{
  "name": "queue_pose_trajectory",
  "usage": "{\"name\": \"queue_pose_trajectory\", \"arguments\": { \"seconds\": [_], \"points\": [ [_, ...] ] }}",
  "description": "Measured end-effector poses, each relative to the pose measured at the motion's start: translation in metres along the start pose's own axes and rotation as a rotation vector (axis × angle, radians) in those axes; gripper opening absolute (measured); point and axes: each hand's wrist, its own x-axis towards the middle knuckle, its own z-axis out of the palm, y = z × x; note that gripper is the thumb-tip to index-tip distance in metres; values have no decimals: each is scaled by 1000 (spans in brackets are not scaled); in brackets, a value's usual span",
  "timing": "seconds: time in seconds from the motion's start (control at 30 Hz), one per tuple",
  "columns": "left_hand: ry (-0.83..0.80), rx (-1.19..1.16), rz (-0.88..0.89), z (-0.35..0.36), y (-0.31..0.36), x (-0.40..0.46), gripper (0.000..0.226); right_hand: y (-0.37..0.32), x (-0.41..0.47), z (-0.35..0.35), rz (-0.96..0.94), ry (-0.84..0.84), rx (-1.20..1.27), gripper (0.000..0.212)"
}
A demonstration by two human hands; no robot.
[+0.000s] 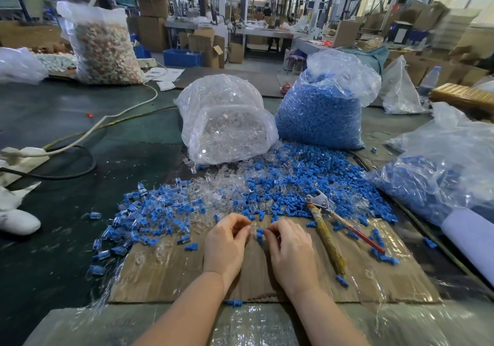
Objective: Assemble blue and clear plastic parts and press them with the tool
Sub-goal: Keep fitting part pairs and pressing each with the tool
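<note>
— So, how far is the work, do you think?

— Somewhere in the middle, I judge. On the left of the cardboard sheet [267, 279] lies a heap of joined pieces [139, 220], blue inside clear. Many loose blue parts [307, 177] and clear parts [222, 188] wait in front, and two big bags, the bag of clear parts [227, 121] and the bag of blue parts [320, 110], are very full.

— And the hands now?

— The left hand [227, 241] pinches something clear, hard to see. The right hand [288, 247] has curled fingers pinching a small blue part [259, 233] between both hands, over the cardboard.

— The pressing tool?

— The pliers [328, 225] lie untouched just right of the right hand. So this piece is not yet pressed, I believe.
</note>
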Motion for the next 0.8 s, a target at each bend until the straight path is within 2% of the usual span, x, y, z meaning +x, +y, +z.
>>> {"name": "queue_pose_trajectory", "arguments": {
  "seconds": [0.1, 0.27, 0.63, 0.8],
  "points": [
    [-29, -70, -20, -1, 1, -1, 26, 0, 0, 0, -8, -22, -16, 13],
    [-48, -48, 27, -2, 2, -2, 37, 0, -1, 1, 2, -37, -34, 15],
    [-118, -107, 13, -1, 2, -2, 26, -3, -1, 2, -54, 49, -86, 20],
    [-184, -138, -3, -2, 4, -3, 27, 1, -1, 4, -53, 9, -71, 18]
  ]
}}
